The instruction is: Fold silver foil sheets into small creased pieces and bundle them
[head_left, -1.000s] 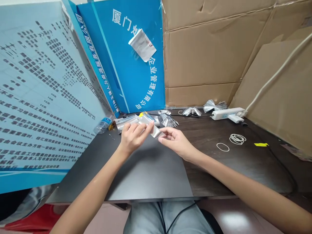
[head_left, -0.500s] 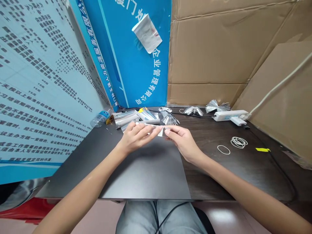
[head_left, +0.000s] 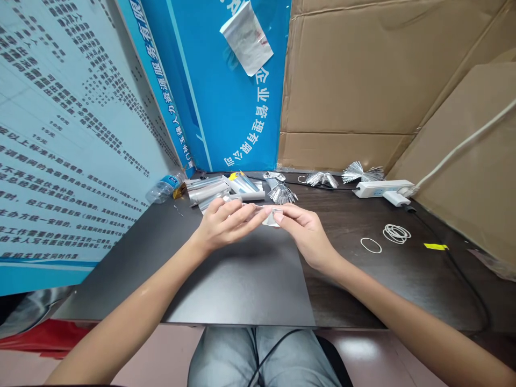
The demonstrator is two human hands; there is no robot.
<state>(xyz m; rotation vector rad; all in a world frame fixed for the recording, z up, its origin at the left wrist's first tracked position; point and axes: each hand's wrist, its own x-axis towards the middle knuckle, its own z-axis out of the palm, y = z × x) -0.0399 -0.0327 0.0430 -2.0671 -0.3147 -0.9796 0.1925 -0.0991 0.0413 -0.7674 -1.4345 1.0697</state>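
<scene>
Between my two hands, above the dark mat (head_left: 242, 287), is a thin strip of silvery foil (head_left: 272, 217). My left hand (head_left: 228, 223) is closed along its left part, fingers laid over it and hiding most of it. At the right end, my right hand (head_left: 304, 228) pinches the foil between thumb and fingers. Just beyond them lie silver foil rolls and folded sheets (head_left: 209, 191). A fringed foil bundle (head_left: 282, 192), cut into thin strips, sits behind my right fingers.
More fringed foil bundles (head_left: 363, 172) lie along the back near a white power strip (head_left: 382, 188). White rubber bands (head_left: 396, 234) and a yellow tag (head_left: 435, 246) on a black cable are at right. A plastic bottle (head_left: 163, 189) lies at back left. Cardboard (head_left: 350, 80) and blue panels enclose the table.
My hands keep their hold on the foil, and its visible end has turned slightly between them. The camera view has tilted down a little.
</scene>
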